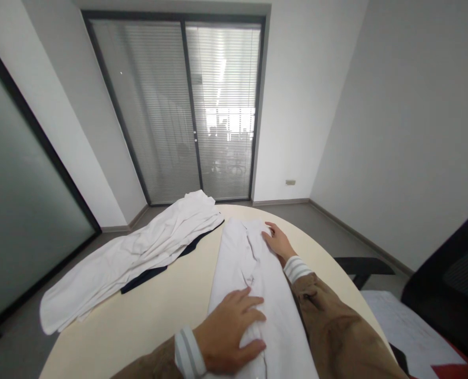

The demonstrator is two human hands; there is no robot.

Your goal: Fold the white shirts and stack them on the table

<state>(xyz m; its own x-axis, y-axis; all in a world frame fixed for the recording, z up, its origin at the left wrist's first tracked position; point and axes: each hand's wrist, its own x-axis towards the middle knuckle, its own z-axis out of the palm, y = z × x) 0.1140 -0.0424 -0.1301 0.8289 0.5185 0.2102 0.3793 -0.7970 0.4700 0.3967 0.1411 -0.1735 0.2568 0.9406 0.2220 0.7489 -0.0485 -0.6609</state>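
A long, folded white shirt lies lengthwise on the table in front of me, with a buttoned placket running down its middle. My left hand rests palm down on the near part of the shirt, fingers spread over the placket. At the far right corner is my right hand, thumb and forefinger apart and touching the shirt's edge. Its other fingers are partly hidden, and no cloth is visibly lifted there.
To the left, a rumpled white garment lies over a dark navy cloth on the round cream table. A black chair stands at the right, with papers beside it. Glass doors with blinds are beyond.
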